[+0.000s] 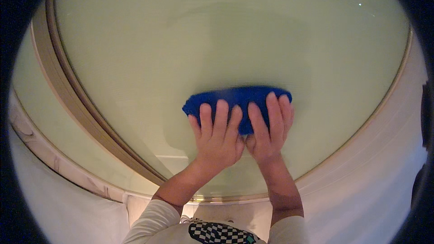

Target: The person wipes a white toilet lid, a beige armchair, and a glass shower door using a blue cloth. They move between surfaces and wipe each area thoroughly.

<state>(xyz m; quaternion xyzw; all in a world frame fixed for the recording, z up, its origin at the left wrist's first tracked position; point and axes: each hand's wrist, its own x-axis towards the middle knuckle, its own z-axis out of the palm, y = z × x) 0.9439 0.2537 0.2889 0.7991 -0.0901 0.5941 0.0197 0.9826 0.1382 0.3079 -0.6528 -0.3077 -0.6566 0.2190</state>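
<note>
A folded blue cloth (242, 95) lies against a pale green, smooth panel (135, 57), probably glass. My left hand (217, 139) presses on the left half of the cloth, fingers spread and pointing up. On the right half rests my right hand (271, 128), its fingertips close to the cloth's right end. The thumbs come close together below the cloth's lower edge. The palms hide part of what is under them.
A brown metal frame bar (78, 84) runs along the panel's left side, with a narrower pale panel (30, 64) beyond it. A thin metal edge (234, 198) borders the bottom. White wall (373, 169) lies at right. Dark objects (425, 115) sit at the far right rim.
</note>
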